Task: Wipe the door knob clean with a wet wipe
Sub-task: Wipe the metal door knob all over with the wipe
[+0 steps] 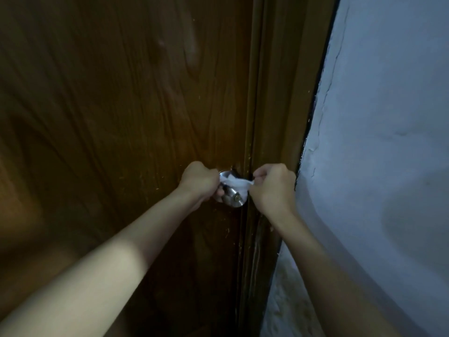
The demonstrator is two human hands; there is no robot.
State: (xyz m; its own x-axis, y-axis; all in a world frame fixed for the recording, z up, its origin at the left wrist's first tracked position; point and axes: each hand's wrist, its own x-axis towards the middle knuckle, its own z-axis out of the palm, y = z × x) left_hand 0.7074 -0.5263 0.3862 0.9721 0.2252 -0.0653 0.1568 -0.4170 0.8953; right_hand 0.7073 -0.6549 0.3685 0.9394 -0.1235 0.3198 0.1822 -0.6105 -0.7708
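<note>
Head view, looking down both forearms at a dark brown wood-grain door [121, 105]. Task in progress, by my reading: the white wet wipe [235, 182] is twisted into a band and looped over the neck of the round silver metal door knob [233, 197], which sits at the door's edge, at about 5 o'clock from frame centre.

Left hand [199, 182], at 9 o'clock of the knob, is closed in a fist on one end of the wipe. Right hand [273, 186], at 3 o'clock, has fingers pinched tight on the other end.

Neck being wiped; the knob's front face with its keyhole is bare, probably still to do. Light is dim, so cleanliness can't be judged.

Count: one knob, one wipe, two hands, one door, one brown wooden door frame [274, 117], one pale blue plaster wall [388, 142].
</note>
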